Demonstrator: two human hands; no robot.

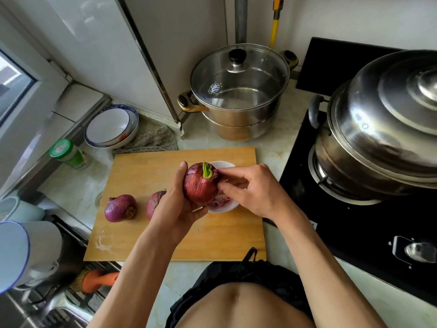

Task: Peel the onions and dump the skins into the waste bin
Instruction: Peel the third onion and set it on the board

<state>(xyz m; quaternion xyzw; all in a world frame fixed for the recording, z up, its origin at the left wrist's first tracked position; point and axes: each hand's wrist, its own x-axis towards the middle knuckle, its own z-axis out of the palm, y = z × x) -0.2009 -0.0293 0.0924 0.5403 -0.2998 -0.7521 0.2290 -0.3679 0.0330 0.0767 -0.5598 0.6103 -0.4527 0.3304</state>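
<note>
Both bare forearms reach forward from the bottom of the view and converge over the middle of the cutting board. The left hand is turned palm-up and slightly inward, fingers curled underneath and the thumb stretched up along the side, cupping a red onion. The right hand comes in from the right with its back facing up, wrist bent a little, fingers curled and fingertips pinching at the onion's right side near its sprouting top.

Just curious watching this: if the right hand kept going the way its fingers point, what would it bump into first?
The onion held by the left hand; the right hand already pinches its skin.
</note>
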